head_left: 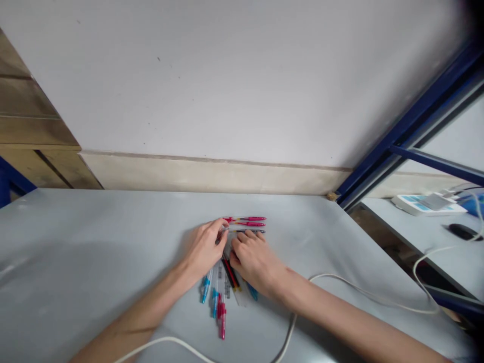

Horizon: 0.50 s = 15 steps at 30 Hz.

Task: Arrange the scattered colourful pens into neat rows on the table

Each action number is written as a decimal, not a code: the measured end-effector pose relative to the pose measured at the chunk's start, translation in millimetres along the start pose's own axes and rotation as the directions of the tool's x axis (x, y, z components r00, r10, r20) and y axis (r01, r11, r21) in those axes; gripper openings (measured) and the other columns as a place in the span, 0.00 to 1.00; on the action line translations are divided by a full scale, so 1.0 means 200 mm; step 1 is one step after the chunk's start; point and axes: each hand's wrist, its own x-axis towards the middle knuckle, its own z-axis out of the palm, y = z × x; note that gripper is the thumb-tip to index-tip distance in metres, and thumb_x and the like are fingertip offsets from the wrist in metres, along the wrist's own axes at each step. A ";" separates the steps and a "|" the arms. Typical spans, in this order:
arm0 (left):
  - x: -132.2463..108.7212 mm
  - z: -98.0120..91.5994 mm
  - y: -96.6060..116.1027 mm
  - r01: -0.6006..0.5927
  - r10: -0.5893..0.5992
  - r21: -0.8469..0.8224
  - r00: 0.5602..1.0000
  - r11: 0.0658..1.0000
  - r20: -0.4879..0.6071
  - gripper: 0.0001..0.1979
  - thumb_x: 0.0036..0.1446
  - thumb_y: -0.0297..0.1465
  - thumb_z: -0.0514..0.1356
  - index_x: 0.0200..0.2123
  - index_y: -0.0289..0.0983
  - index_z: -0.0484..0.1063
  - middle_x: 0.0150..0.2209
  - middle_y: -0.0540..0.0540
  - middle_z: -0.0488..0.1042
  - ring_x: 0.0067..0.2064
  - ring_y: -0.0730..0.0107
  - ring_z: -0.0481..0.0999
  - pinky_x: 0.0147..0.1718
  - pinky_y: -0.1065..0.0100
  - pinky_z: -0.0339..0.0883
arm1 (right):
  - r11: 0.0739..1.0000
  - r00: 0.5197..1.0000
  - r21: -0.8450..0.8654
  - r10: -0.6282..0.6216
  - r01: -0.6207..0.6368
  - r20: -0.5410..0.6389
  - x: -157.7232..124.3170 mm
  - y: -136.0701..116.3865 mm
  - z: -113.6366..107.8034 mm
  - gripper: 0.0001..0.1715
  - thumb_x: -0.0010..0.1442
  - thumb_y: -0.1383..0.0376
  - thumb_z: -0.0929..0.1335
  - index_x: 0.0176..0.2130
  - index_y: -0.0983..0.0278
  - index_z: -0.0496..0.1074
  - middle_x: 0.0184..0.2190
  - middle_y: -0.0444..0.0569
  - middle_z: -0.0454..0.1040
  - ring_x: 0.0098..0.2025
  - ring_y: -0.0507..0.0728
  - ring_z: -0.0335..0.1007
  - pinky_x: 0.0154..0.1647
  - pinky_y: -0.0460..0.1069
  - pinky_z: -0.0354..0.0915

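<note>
My left hand: grip pinching a dark-tipped pen. My right hand: fingers curled over fanned ballpoint pens, grip unclear. Location: mid-bench.

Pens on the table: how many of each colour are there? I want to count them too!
Pink pens: 3
Blue pens: 3
Black pens: 2
Total: 8

The left hand and right hand cover the middle of the pile, so there may be more.
</note>
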 end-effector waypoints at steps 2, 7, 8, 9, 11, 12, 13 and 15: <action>0.00 0.00 0.00 0.002 -0.003 -0.030 1.000 1.000 -0.018 0.07 0.64 0.27 0.57 0.42 0.41 0.73 0.36 0.50 0.79 0.37 0.66 0.78 0.38 0.67 0.67 | 0.997 1.000 0.076 0.027 -0.026 -0.015 0.02 0.03 -0.02 0.11 0.62 0.70 0.65 0.30 0.65 0.75 0.33 0.54 0.79 0.39 0.61 0.72 0.40 0.53 0.59; 0.00 0.00 -0.01 -0.019 0.017 -0.068 0.999 0.998 -0.032 0.06 0.64 0.27 0.58 0.42 0.41 0.72 0.36 0.50 0.78 0.38 0.66 0.78 0.39 0.67 0.68 | 0.854 0.975 0.513 0.180 -0.089 -0.131 0.04 0.20 -0.07 0.09 0.55 0.69 0.68 0.23 0.64 0.72 0.21 0.45 0.72 0.25 0.53 0.62 0.30 0.49 0.55; 0.00 0.00 -0.01 -0.034 0.032 -0.065 0.999 0.997 -0.032 0.05 0.64 0.27 0.58 0.42 0.41 0.72 0.36 0.50 0.78 0.37 0.66 0.77 0.39 0.67 0.68 | 0.776 0.966 0.626 0.212 -0.075 -0.147 0.03 0.24 -0.07 0.09 0.56 0.67 0.68 0.24 0.64 0.73 0.21 0.44 0.72 0.26 0.52 0.62 0.30 0.48 0.55; 0.00 0.00 -0.01 -0.056 0.054 -0.061 0.998 0.997 -0.033 0.05 0.64 0.27 0.58 0.42 0.41 0.72 0.36 0.50 0.77 0.37 0.67 0.77 0.39 0.67 0.68 | 0.679 0.957 0.732 0.247 -0.060 -0.151 0.03 0.27 -0.07 0.10 0.57 0.65 0.68 0.25 0.65 0.74 0.22 0.44 0.72 0.26 0.52 0.62 0.31 0.48 0.56; -0.01 0.00 -0.01 -0.100 0.098 -0.050 0.994 0.994 -0.043 0.05 0.63 0.27 0.59 0.42 0.41 0.71 0.36 0.50 0.76 0.38 0.67 0.76 0.40 0.67 0.67 | 0.454 0.937 0.890 0.324 -0.034 -0.130 0.02 0.32 -0.05 0.15 0.60 0.58 0.69 0.27 0.65 0.76 0.24 0.44 0.72 0.28 0.52 0.62 0.32 0.48 0.57; -0.01 0.00 0.00 -0.114 0.111 -0.045 0.992 0.992 -0.053 0.05 0.63 0.27 0.59 0.42 0.41 0.71 0.36 0.51 0.76 0.38 0.67 0.75 0.41 0.67 0.67 | 0.352 0.923 0.936 0.368 -0.026 -0.113 0.01 0.33 -0.04 0.18 0.61 0.55 0.69 0.28 0.65 0.76 0.24 0.44 0.71 0.28 0.52 0.62 0.32 0.48 0.57; -0.02 0.00 0.00 -0.121 0.118 -0.043 0.991 0.992 -0.064 0.05 0.64 0.27 0.60 0.42 0.41 0.71 0.36 0.51 0.75 0.38 0.68 0.75 0.41 0.67 0.67 | 0.269 0.906 0.963 0.411 -0.018 -0.098 0.00 0.35 -0.02 0.19 0.61 0.53 0.70 0.28 0.65 0.75 0.24 0.44 0.70 0.28 0.52 0.61 0.32 0.48 0.57; -0.02 0.00 0.01 -0.123 0.119 -0.045 0.990 0.991 -0.082 0.05 0.64 0.27 0.60 0.42 0.41 0.72 0.35 0.51 0.75 0.38 0.68 0.75 0.41 0.67 0.67 | 0.152 0.879 0.988 0.472 0.005 -0.077 -0.01 0.35 0.01 0.20 0.61 0.52 0.71 0.27 0.65 0.75 0.22 0.42 0.67 0.26 0.50 0.57 0.31 0.48 0.55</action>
